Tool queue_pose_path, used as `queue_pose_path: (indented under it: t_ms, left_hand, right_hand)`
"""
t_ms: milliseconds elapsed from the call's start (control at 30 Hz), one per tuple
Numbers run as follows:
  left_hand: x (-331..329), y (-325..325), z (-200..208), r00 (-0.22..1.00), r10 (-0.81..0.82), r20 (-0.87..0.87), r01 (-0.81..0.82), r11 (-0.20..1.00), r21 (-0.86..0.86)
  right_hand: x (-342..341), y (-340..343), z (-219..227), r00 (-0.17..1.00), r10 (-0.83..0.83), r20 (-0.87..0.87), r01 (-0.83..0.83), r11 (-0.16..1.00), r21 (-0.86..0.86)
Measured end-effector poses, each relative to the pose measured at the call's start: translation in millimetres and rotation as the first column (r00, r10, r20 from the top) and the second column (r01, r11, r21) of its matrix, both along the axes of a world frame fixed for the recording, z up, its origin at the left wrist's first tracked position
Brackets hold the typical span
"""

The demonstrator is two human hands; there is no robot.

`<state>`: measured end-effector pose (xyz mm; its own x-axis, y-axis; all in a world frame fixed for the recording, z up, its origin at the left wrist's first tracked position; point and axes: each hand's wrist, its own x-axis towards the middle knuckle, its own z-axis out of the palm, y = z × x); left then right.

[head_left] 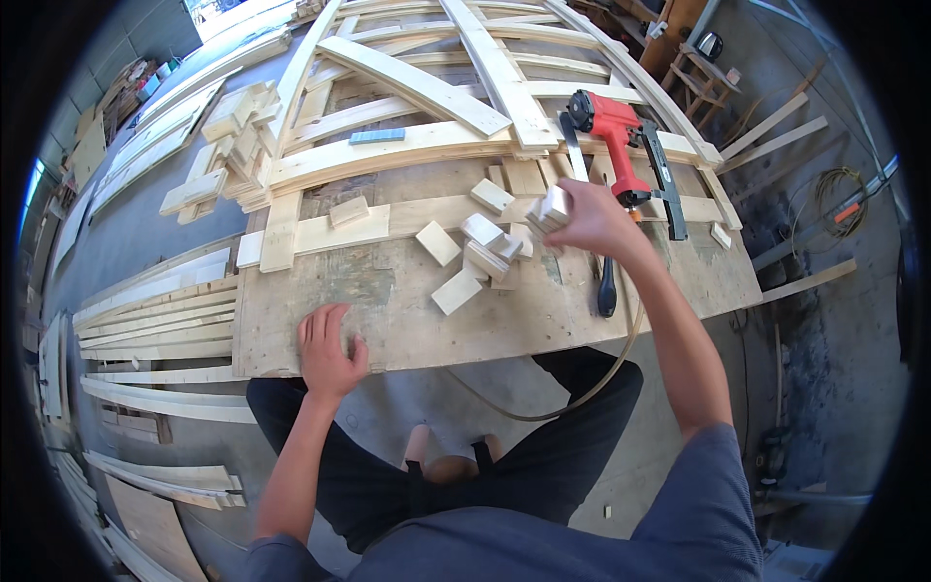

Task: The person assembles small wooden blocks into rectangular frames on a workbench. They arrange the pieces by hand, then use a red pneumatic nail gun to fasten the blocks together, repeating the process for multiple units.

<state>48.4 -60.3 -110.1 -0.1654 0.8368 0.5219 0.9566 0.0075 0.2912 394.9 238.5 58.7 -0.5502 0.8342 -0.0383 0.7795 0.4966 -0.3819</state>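
My right hand [596, 221] is closed around a couple of small pale wood blocks [555, 207], above a loose heap of similar blocks [482, 231] on the wooden worktable [388, 330]. Fingers spread, my left hand [330, 351] lies flat at the table's near edge and holds nothing. Just beyond my right hand stands a red and black nail gun [613, 136]. A long tool with a black handle [607, 289] lies partly hidden under my right wrist.
A large frame of pale boards [427, 141] covers the table's far side, with a light blue strip [376, 136] on it. Stacked wood pieces [228, 145] stand at its left. Long planks [160, 310] lie left of the table. A hose [582, 398] loops past the near edge.
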Motion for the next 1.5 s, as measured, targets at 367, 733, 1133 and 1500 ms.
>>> queue_pose_path:
  t_ms: [367, 733, 1133, 1500]
  left_hand:
    - [3.9, -2.4, 1.9, 0.999, 0.017, 0.033, -0.017, 1.0, -0.001]
    - [-1.0, 1.4, -7.4, 0.999, -0.004, -0.038, 0.003, 1.0, -0.027]
    - [4.5, 4.6, -4.4, 0.998, -0.006, -0.062, 0.003, 0.998, -0.057]
    - [2.8, 3.9, -6.0, 0.998, -0.005, -0.065, 0.002, 0.999, -0.052]
  right_hand:
    - [-34.4, 37.1, -61.9, 0.978, 0.092, -0.186, -0.101, 0.994, -0.039]
    - [8.4, 2.3, -77.9, 0.91, 0.089, -0.406, -0.006, 0.979, 0.201]
    - [422.8, 192.3, -174.0, 0.616, -0.787, -0.032, 0.73, 0.555, 0.398]
    - [415.0, 169.4, -148.4, 0.656, -0.74, 0.145, 0.601, 0.629, 0.493]
